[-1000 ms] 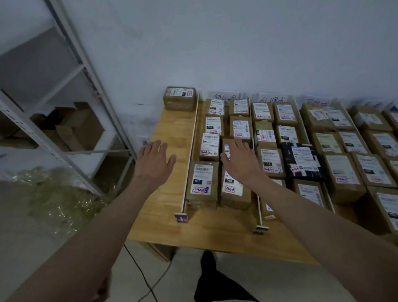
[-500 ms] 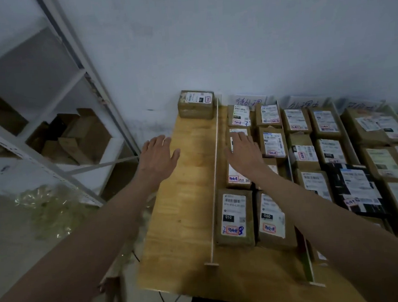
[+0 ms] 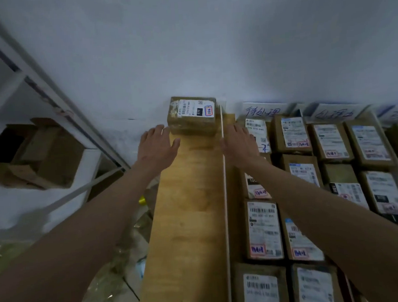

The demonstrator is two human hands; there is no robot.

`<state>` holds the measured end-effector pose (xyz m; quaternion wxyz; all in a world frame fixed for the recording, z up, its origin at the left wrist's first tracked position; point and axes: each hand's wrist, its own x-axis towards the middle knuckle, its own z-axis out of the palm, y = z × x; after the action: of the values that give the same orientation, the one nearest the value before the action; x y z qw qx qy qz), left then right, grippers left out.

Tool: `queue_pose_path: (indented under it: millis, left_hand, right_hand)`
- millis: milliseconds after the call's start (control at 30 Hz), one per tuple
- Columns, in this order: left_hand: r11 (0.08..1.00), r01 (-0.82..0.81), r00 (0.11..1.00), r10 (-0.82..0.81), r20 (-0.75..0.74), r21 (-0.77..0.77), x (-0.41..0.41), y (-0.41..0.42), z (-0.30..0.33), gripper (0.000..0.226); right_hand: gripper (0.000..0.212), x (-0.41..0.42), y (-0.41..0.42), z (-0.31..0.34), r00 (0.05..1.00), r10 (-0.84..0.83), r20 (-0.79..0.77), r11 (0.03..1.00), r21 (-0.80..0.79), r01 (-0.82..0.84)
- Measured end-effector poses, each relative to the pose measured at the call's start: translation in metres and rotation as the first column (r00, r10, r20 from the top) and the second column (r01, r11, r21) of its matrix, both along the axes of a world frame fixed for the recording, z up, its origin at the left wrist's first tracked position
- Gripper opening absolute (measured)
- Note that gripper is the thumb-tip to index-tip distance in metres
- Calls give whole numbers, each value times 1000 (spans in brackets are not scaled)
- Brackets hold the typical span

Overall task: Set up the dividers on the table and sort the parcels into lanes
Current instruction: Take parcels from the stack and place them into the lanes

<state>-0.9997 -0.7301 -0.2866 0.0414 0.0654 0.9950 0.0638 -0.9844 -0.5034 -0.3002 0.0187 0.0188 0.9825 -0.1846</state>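
As both hands close on it: lone box (image 3: 192, 114) sits at table's (image 3: 189, 222) far left corner, alone in left lane.
L hand (image 3: 156, 145): fingers straight, slightly spread, tips at box's left side.
R hand (image 3: 238, 143): fingers straight, over divider (image 3: 225, 196), beside packed lane (image 3: 264, 228).
Risk: R wrist may knock thin divider askew; a lopsided push could tip box off table's left edge.
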Motion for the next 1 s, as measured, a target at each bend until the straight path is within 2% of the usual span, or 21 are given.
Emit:
queue_pose_path:
  millis: [167,300,367,533,600,667,733,800,833,900,933,1000]
  left_hand:
    - [998,33,999,-32,-23,50,-68,15,-38,53]
    - [994,85,996,-85,-9,67,-95,24,-71,52]
    - [992,97,995,-94,-34,84,-102,25,-83,51]
    - [984,108,980,-81,-180,145,-108,11,-96,38]
    - [970,41,986,0,-169,241,-111,1,-98,37]
    - [940,-51,986,100,-130,336,-111,-8,-102,49]
    - [869,-207,973,232,-1,450,-107,-13,-106,75]
    - [728,-418,908,348,232,544,-104,-11,-110,90]
    - [654,-508,861,369,349,561,-103,-12,-113,89]
    - [529,-611,787,322,527,589,-101,-8,-113,76]
    - [467,-640,763,291,577,610,-99,-6,-111,70]
    - [371,-668,740,242,627,645,-93,-5,-110,59]
  right_hand:
    - [40,-69,-5,-30,999,26,45,1000,6,-26]
    - [53,-103,-11,-52,987,98,125,995,-14,-97]
    - [57,-110,-13,-63,988,100,118,995,-18,-98]
    - [43,-97,-22,-75,993,99,-64,995,-9,-100]
    - [40,-81,-37,-75,975,200,-91,979,-20,-203]
    - [34,-66,-54,-75,934,343,-97,937,-41,-348]
    - [28,-61,-63,-70,922,365,-130,921,-93,-378]
    - [28,-69,-65,-64,968,183,-171,955,-203,-217]
    - [33,-77,-64,-63,990,68,-121,957,-274,-99]
    - [46,-95,-58,-69,988,-63,141,896,-428,118]
    - [52,-100,-56,-75,962,-59,266,874,-452,179]
    - [55,-101,-55,-83,922,-9,388,888,-420,186]
